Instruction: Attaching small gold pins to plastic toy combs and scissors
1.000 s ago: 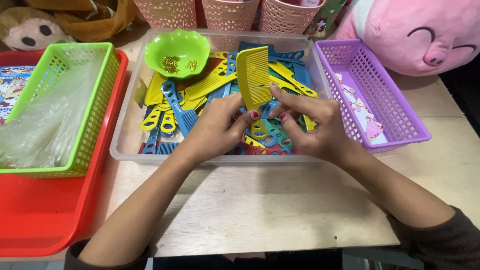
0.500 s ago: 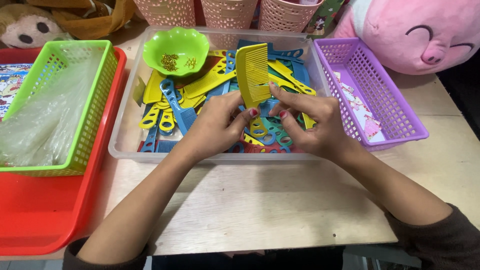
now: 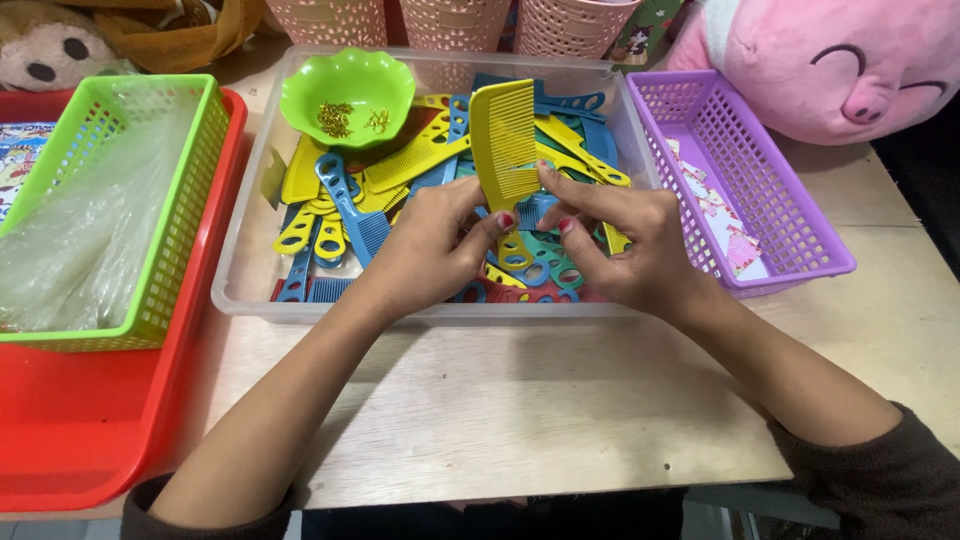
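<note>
Wooden tabletop [image 3: 520,400], bare nearest the onlooker. Left hand [image 3: 430,250] and right hand [image 3: 625,245]: both closed in a pinch on one yellow comb [image 3: 503,140], fingertips meeting at its handle end. Comb: upright, long axis running away from the person, teeth above the hands; both hands equally near. Beneath it, clear plastic bin [image 3: 240,295] of mixed yellow, blue and red combs. Farther back, green bowl [image 3: 345,95]. Flanking: green basket [image 3: 165,290] at left, purple basket [image 3: 790,215] at right.

Both hands, left [image 3: 430,245], right [image 3: 625,245], hold yellow comb [image 3: 503,140] upright over clear bin [image 3: 240,290]; grip seemingly at handle.
</note>
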